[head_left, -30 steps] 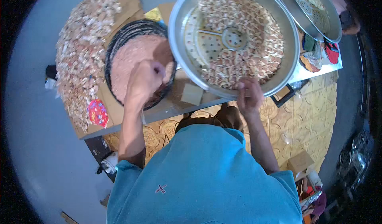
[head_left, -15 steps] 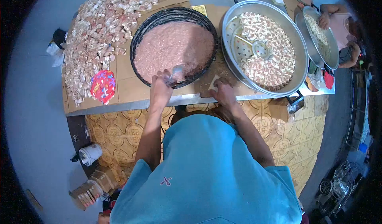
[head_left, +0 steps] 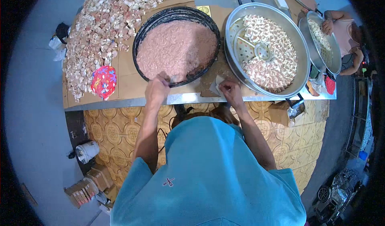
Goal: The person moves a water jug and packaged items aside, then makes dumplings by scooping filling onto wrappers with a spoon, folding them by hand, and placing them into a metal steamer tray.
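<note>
My left hand (head_left: 157, 90) is closed around the handle of a metal spoon (head_left: 173, 79) at the near rim of a black basin (head_left: 137, 67). Pink minced meat (head_left: 176, 49) fills the basin, and the spoon's end is mostly hidden against it. To the right, my right hand (head_left: 232, 91) has its fingers pinched at the edge of thin white wrappers (head_left: 217, 82) lying on cardboard by the table's front edge. A large metal steamer pan (head_left: 228, 53) stands just beyond that hand, with many open-topped dumplings (head_left: 276, 61) on its perforated tray.
Loose filled dumplings (head_left: 108, 29) are heaped on the left of the table, with a red patterned cloth (head_left: 104, 82) in front. Another person's hand (head_left: 327, 27) reaches into a second steamer pan (head_left: 315, 45) at right. The big pan's black handle (head_left: 295, 100) overhangs the table edge.
My left hand has moved slightly left and down toward the basin's near rim, and the spoon shows less. My right hand's fingers have drawn together beside the wrappers.
</note>
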The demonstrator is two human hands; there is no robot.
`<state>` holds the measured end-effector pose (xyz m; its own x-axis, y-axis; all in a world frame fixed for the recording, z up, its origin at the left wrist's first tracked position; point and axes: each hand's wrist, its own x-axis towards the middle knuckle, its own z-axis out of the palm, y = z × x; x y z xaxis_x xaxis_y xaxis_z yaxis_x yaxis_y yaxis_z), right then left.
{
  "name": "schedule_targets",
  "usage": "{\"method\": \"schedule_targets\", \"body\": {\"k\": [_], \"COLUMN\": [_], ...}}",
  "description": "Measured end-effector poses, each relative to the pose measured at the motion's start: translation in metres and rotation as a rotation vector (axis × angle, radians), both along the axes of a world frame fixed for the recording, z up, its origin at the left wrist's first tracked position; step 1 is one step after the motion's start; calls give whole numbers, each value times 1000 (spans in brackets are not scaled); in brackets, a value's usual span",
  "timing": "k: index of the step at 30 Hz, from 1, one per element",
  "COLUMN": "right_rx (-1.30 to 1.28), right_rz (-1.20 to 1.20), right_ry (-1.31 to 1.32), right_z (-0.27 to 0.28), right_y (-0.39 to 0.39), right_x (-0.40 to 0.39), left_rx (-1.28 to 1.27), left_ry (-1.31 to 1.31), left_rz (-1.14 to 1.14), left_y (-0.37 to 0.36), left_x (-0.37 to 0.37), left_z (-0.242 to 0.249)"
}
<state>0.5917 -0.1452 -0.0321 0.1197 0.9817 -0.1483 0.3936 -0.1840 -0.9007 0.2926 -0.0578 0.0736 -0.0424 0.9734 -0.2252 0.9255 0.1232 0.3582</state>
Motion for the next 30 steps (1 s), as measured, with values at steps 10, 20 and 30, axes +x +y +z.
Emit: {"method": "schedule_targets", "body": {"k": [10, 20, 30], "right_rx": [88, 0, -22], "right_rz": [13, -141, -125], "right_ry": [-124, -90, -88], "right_z": [9, 2, 14], "right_y": [8, 2, 6], "right_x": [2, -9, -11], "left_rx": [57, -125, -308], "left_ry": [-105, -528, -1007], "left_rz": [-136, 107, 315], "left_y": [9, 7, -15], "left_x": [10, 2, 29], "left_z": [-38, -23, -27]}}
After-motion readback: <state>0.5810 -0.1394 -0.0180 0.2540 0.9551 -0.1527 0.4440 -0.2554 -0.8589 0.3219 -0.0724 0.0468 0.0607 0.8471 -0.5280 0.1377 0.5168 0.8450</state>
